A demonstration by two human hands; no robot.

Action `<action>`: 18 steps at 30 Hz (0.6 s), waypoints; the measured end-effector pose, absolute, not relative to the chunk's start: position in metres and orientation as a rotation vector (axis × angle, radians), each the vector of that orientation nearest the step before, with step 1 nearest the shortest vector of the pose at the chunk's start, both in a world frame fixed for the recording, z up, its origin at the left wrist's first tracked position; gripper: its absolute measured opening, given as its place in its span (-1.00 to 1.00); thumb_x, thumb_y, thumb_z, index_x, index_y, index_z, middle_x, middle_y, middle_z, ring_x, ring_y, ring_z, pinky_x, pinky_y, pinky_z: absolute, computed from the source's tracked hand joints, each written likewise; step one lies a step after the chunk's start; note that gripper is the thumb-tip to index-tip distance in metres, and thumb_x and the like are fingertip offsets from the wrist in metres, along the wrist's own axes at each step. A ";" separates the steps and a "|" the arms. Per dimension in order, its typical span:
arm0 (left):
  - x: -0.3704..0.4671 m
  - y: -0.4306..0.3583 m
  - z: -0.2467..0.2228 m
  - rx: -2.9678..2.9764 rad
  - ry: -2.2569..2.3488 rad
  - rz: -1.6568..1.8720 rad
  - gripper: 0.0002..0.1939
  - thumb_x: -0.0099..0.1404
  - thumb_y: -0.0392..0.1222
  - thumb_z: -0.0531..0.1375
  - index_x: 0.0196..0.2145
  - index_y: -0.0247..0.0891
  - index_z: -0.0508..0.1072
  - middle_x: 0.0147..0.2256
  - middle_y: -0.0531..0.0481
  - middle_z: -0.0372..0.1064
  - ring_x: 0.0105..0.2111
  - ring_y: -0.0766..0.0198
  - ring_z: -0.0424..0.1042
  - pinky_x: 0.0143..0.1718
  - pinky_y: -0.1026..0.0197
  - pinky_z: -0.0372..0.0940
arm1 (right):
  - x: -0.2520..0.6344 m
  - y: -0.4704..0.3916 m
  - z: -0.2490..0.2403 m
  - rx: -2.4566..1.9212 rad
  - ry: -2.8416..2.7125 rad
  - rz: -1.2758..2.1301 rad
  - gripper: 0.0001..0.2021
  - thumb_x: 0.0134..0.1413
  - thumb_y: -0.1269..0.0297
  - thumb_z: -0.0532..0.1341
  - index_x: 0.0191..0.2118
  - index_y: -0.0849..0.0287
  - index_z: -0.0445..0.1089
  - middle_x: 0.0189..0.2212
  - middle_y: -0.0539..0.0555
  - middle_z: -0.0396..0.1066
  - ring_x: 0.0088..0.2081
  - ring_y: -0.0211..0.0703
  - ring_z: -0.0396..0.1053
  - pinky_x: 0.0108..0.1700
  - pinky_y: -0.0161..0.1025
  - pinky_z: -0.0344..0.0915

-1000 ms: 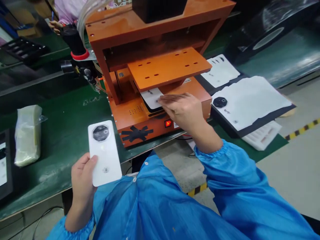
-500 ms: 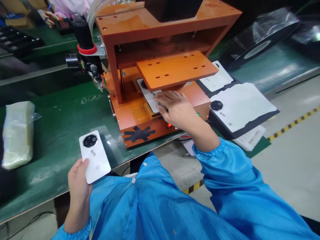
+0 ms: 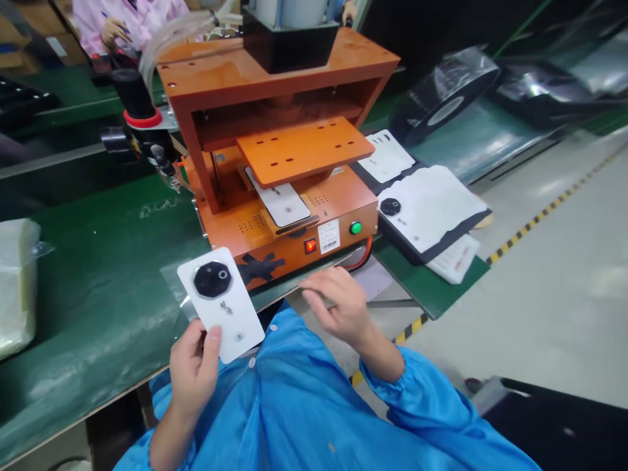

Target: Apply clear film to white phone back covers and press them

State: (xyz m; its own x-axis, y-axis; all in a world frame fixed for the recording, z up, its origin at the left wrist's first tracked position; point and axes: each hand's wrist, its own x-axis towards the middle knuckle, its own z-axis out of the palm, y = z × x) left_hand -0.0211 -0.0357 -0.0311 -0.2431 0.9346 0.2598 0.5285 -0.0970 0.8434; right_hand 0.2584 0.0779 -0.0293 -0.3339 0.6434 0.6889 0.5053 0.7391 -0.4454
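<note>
My left hand [image 3: 195, 366] reaches up from the lower left with the wrist below and the fingers pointing up. It is closed in a pinch on the lower left edge of a white panel [image 3: 245, 317], thumb on top and fingers underneath. The panel slants away from my grip, its black camera patch [image 3: 212, 280] at the far end and a small dark mark just beyond my thumb.

My right hand [image 3: 338, 304] is empty and loosely open, fingers bent forward and thumb just below the forefinger, both pointing left. It hangs in front of the bench edge, with the forearm angled down to the right into a blue sleeve [image 3: 432, 399].

Beyond my right fingertips stands the orange press [image 3: 343, 196]. A second white panel [image 3: 289, 208] lies on its base, the far end partly under the raised orange plate [image 3: 304, 152]. The red switch [image 3: 310, 246] and green button [image 3: 355, 227] sit on the front, just past that hand.

Farther right of it, a white sheet [image 3: 436, 199] lies on a black pad [image 3: 422, 254]. Clear film [image 3: 179, 294] lies on the green bench [image 3: 108, 301] behind my left hand's panel.
</note>
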 end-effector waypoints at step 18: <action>0.017 0.018 -0.018 2.916 1.764 0.392 -0.73 0.46 -0.36 0.20 -0.44 -0.24 0.48 0.39 -0.09 0.36 0.00 -0.08 0.47 -0.12 -0.10 0.28 | 0.350 0.131 -0.108 -1.486 -1.819 -0.110 -0.50 0.49 0.29 -0.02 0.37 0.12 0.43 -0.12 0.27 0.50 -0.10 0.09 0.46 0.04 0.10 0.52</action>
